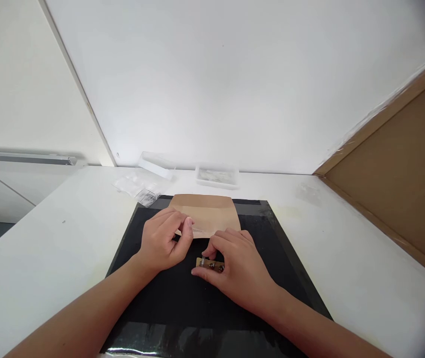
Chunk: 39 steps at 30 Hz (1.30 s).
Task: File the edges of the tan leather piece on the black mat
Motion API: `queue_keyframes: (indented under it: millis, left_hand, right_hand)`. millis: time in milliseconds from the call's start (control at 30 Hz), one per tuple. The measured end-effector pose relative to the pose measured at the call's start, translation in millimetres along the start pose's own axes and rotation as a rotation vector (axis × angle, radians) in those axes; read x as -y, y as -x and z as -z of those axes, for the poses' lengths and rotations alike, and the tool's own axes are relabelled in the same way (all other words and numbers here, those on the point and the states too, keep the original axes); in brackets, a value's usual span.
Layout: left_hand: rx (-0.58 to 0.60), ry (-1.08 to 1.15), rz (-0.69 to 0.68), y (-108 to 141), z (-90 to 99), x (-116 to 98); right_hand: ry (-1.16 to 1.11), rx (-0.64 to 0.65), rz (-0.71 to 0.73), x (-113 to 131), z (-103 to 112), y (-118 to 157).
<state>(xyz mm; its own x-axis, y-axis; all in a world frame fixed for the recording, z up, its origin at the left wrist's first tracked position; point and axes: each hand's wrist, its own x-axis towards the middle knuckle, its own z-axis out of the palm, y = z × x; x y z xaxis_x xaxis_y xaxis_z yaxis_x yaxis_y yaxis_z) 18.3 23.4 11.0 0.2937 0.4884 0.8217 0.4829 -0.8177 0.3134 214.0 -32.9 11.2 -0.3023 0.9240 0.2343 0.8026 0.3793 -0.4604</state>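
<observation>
My right hand (pixel 240 266) grips a small brown strip (pixel 199 262) with shiny round metal pieces along it, low over the black mat (pixel 182 298). A short clear or grey upright piece (pixel 203 259) sits near the strip's left end, between thumb and fingertips. The strip's right part is hidden under the hand. To the left, my left hand (pixel 167 238) is closed in a pinch, thumb against forefinger. What it holds, if anything, is too small to make out. Just beyond both hands lies a tan sheet (pixel 207 214), partly covered by them.
At the back of the white table (pixel 59 248) stand a clear box with small pale pieces (pixel 217 176) and a tilted clear tray (pixel 155 166). Crumpled plastic bags (pixel 139 186) lie back left, more clear plastic (pixel 309 193) back right. A brown framed panel (pixel 394 164) borders the right.
</observation>
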Motion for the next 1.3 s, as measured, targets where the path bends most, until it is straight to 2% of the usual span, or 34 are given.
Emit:
queue_keyframes:
  millis: [400,867,1300]
  left_hand:
    - [-0.007,-0.005,0.003,-0.5,-0.1,-1.0]
    - [-0.001,-0.008,-0.002,-0.3,-0.2,-1.2]
    - [-0.004,-0.012,-0.003,-1.2,-0.4,-1.5]
  right_hand:
    - [-0.037,-0.006,-0.096,3.7,-5.8,4.5]
    - [0.045,-0.034,-0.033,3.3,-4.6,4.1]
    - [0.044,0.0,-0.045,3.1,-3.6,3.1]
